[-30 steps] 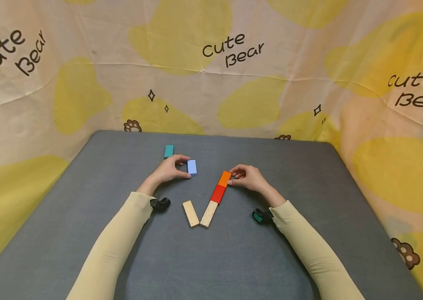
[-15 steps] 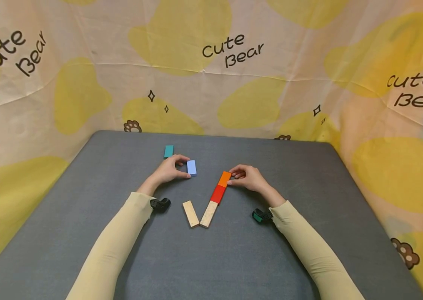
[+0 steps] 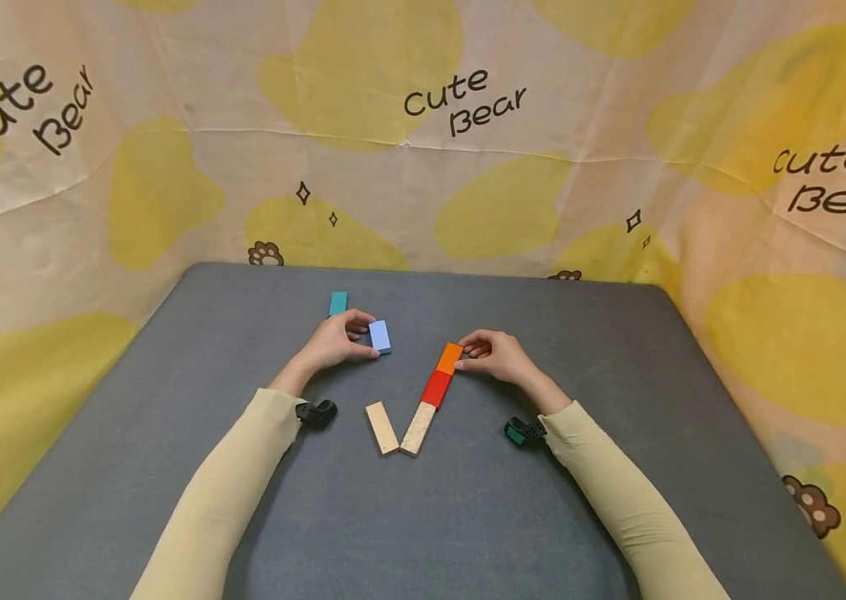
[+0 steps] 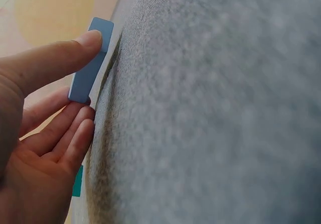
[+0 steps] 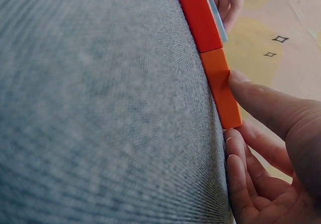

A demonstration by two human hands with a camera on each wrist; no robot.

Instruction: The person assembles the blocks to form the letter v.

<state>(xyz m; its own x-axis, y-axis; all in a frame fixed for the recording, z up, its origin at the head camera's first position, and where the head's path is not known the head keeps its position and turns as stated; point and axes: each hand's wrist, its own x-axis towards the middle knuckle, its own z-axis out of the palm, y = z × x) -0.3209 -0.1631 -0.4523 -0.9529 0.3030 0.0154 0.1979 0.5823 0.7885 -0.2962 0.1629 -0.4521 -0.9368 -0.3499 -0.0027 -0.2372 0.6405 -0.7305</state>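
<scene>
My left hand (image 3: pixel 332 340) pinches a light blue block (image 3: pixel 380 337) between thumb and fingers; the left wrist view shows the thumb pressed on the blue block's (image 4: pixel 89 73) side. Over to the right, my right hand (image 3: pixel 498 355) has thumb and fingers at the sides of an orange block (image 3: pixel 449 357), which lies on the table. That block ends a slanted row with a red block (image 3: pixel 436 389) and a pale wooden block (image 3: pixel 418 429). A second wooden block (image 3: pixel 382 428) angles away from the row's near end, making a V.
Behind my left hand lies a teal block (image 3: pixel 338 302), partly covered by the hand. Everything sits on a grey cloth-covered table (image 3: pixel 423 533). A printed curtain (image 3: pixel 392 183) stands around its far side and both flanks.
My left hand has shifted slightly left with the blue block, which has turned a little. My right hand and the orange block stay where they were.
</scene>
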